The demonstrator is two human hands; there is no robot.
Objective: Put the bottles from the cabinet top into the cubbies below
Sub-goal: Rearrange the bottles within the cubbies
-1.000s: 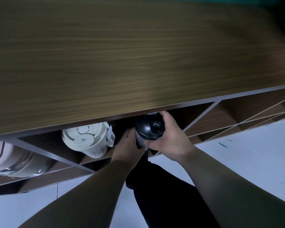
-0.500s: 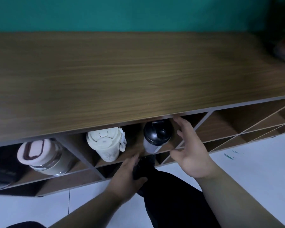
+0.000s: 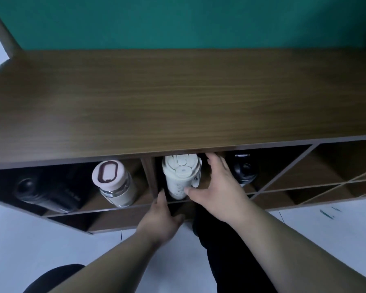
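The wooden cabinet top (image 3: 178, 98) is bare. In the cubbies below stand a black bottle (image 3: 40, 191) at far left, a pink-lidded glass bottle (image 3: 114, 185), a cream bottle (image 3: 181, 174) and a black shaker bottle (image 3: 244, 170). My right hand (image 3: 216, 187) is open between the cream bottle and the shaker. Its thumb touches the cream bottle's lower side and its fingers reach into the cubby. My left hand (image 3: 161, 220) rests on the shelf edge just below the cream bottle, one finger up against the divider (image 3: 149, 176), holding nothing.
A teal wall (image 3: 178, 22) rises behind the cabinet. Diagonal cubbies (image 3: 325, 170) at the right hold nothing visible. Below lies a white floor (image 3: 325, 233), with my dark-clothed leg (image 3: 230, 250) between my arms.
Both hands have let go of the black shaker bottle, which now stands in its cubby. The hands have moved left to the cream bottle, and more of the cabinet's left end shows.
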